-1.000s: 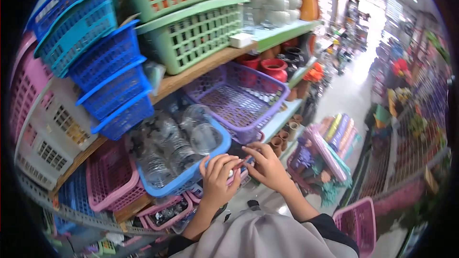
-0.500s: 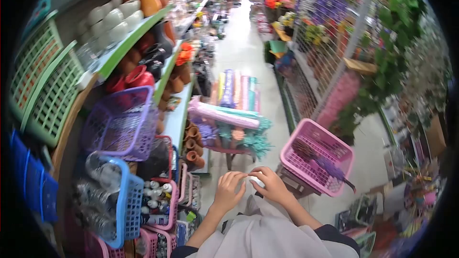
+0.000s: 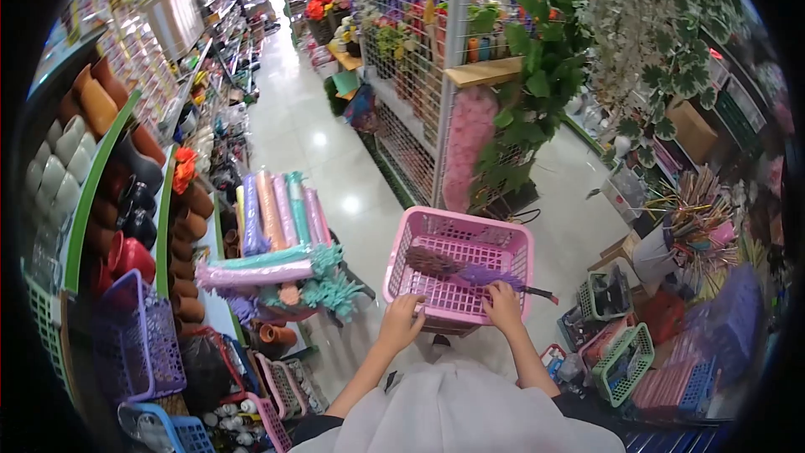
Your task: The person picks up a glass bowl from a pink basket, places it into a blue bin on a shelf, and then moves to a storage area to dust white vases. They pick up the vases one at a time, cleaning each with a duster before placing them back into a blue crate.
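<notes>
In front of me stands a pink plastic basket [image 3: 459, 221] with slotted walls, raised on a dark support. My left hand [image 3: 402, 324] is at its near left corner, with the fingers bent over the rim. At the near right part of the rim is my right hand [image 3: 504, 305], its fingers curled over the edge and reaching just inside. A bunch of dried stems [image 3: 432, 261], brown at one end, lies in the basket. Its purple part [image 3: 478, 274] is close to my right fingertips, and its dark stalk end sticks out over the right rim.
Rolled wrapping material [image 3: 260, 272] in several colours is stacked to the left. Shelves of pots [image 3: 134, 258] line the left side, with a purple basket [image 3: 142, 344] below. A wire rack [image 3: 407, 92] with hanging leaves stands ahead. Green baskets [image 3: 625, 365] are at the right.
My view has turned right, bringing the pink basket to the middle. My hands, close together in front of me before, have moved apart and onto the basket's near rim.
</notes>
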### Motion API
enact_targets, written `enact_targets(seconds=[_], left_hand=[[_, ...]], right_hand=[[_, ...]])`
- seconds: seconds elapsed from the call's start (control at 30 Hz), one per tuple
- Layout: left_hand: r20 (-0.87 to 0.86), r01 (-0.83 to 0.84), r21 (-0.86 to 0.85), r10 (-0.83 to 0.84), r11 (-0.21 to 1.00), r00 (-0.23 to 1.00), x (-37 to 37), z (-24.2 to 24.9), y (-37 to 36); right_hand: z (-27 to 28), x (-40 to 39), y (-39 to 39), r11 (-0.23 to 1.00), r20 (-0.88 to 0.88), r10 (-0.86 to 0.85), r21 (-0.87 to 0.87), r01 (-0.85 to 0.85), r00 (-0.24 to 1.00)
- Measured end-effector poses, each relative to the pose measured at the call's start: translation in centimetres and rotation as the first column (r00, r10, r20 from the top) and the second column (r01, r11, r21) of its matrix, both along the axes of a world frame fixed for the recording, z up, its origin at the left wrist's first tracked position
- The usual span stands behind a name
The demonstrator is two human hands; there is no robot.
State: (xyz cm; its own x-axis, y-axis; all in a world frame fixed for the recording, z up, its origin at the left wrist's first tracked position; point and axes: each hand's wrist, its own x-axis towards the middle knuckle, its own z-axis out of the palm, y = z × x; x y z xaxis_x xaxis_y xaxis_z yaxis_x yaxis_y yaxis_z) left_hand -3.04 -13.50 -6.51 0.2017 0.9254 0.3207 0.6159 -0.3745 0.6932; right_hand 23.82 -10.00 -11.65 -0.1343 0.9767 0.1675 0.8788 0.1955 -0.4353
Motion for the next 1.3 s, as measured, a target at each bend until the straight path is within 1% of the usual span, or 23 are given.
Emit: enact_targets(seconds=[0.07,0.23,0.27,0.33,0.37,0.4,0.43,0.47,0.5,0.53,0.6,0.63,0.7,0.83,0.87,0.9,0.93,1.0,1.03,1.1,1.2,1.27,1.3], left_hand=[[-0.006,0.000,-0.006,0.000,1.000,1.000,1.2,-1.1,2.0],[-0.007,-0.033,0.010,0.033,0.999,0.999,3.1,-2.6,4.9],[-0.004,-0.028,0.011,0.028,1.000,1.000,3.3,-2.9,5.2],[-0.020,-0.049,0.003,0.049,0.999,0.999,3.5,-3.1,5.6],[-0.014,-0.043,0.003,0.043,0.999,0.999,3.6,-3.2,5.9],[-0.014,-0.037,0.006,0.037,0.999,0.999,3.5,-3.3,6.1],[-0.008,-0.031,0.005,0.031,1.000,0.999,3.5,-3.5,6.3],[-0.002,-0.023,0.005,0.023,1.000,1.000,3.4,-3.6,6.5],[-0.003,-0.027,0.002,0.027,1.000,1.000,3.3,-3.7,6.8],[-0.003,-0.013,0.006,0.013,1.000,1.000,3.1,-3.6,7.1],[0.002,-0.002,-0.009,0.002,1.000,1.000,2.9,-3.5,7.8],[-0.006,-0.010,0.004,0.010,1.000,1.000,2.9,-2.9,7.9],[-0.014,0.024,0.024,-0.023,0.999,1.000,2.7,-2.6,8.6],[0.002,0.107,0.060,-0.108,0.992,0.994,2.6,-2.3,9.9],[-0.005,0.126,0.059,-0.126,0.990,0.992,2.6,-2.0,10.1],[-0.005,0.158,0.063,-0.158,0.985,0.987,2.7,-1.8,10.1],[-0.009,0.210,0.062,-0.210,0.976,0.978,2.7,-1.8,10.3],[-0.014,0.316,0.087,-0.316,0.945,0.949,2.7,-2.0,10.6],[-0.010,0.374,0.083,-0.375,0.924,0.927,2.9,-2.1,10.7],[-0.031,0.491,0.095,-0.490,0.866,0.871,3.4,-1.6,10.3],[-0.064,0.653,0.097,-0.650,0.751,0.757,4.6,-2.5,9.2],[-0.095,0.729,0.088,-0.723,0.679,0.685,5.5,-2.8,7.5],[-0.090,0.773,0.050,-0.768,0.633,0.635,6.2,-2.6,6.4]], right_hand=[[-1.2,1.7,1.2,0.998,0.123,-0.032,0.065,0.025,0.992],[-2.7,3.7,3.6,0.997,0.300,-0.064,-0.027,0.075,0.952],[-3.1,4.0,4.1,0.996,0.303,-0.069,-0.025,0.080,0.951],[-3.7,4.3,4.8,0.937,0.373,-0.087,-0.283,0.202,0.924],[-4.7,4.6,5.3,0.944,0.436,-0.086,-0.252,0.213,0.896],[-5.6,5.1,5.6,0.943,0.436,-0.092,-0.250,0.219,0.895],[-5.3,5.1,5.9,0.908,0.443,-0.022,-0.366,0.203,0.896],[-4.9,5.1,6.0,0.859,0.440,0.047,-0.476,0.188,0.897],[-4.6,5.2,5.4,0.904,0.393,0.054,-0.410,0.122,0.918],[-4.3,5.1,4.9,0.904,0.394,0.039,-0.406,0.135,0.918],[-3.8,4.8,3.9,0.919,0.261,-0.045,-0.368,0.143,0.964],[-3.4,4.7,3.2,0.917,0.262,-0.071,-0.362,0.166,0.963],[-2.6,4.4,1.7,0.947,0.180,-0.149,-0.258,0.193,0.972],[-0.8,3.7,-1.7,0.907,0.111,-0.328,-0.240,0.345,0.938],[-0.1,3.4,-2.8,0.900,0.063,-0.381,-0.204,0.386,0.922],[0.6,3.0,-4.0,0.887,0.014,-0.434,-0.169,0.430,0.901],[1.2,2.5,-5.3,0.863,0.011,-0.481,-0.171,0.475,0.877],[2.0,1.4,-8.2,0.813,-0.026,-0.579,-0.094,0.574,0.815],[2.4,0.6,-9.7,0.775,-0.033,-0.629,-0.098,0.624,0.777],[3.1,-1.1,-13.2,0.712,-0.088,-0.701,-0.046,0.701,0.707],[3.6,-4.7,-19.0,0.555,-0.138,-0.828,-0.073,0.829,0.543],[3.6,-7.8,-23.1,0.424,-0.155,-0.900,-0.100,0.900,0.407],[3.6,-9.4,-25.2,0.355,-0.167,-0.927,-0.110,0.928,0.335]])
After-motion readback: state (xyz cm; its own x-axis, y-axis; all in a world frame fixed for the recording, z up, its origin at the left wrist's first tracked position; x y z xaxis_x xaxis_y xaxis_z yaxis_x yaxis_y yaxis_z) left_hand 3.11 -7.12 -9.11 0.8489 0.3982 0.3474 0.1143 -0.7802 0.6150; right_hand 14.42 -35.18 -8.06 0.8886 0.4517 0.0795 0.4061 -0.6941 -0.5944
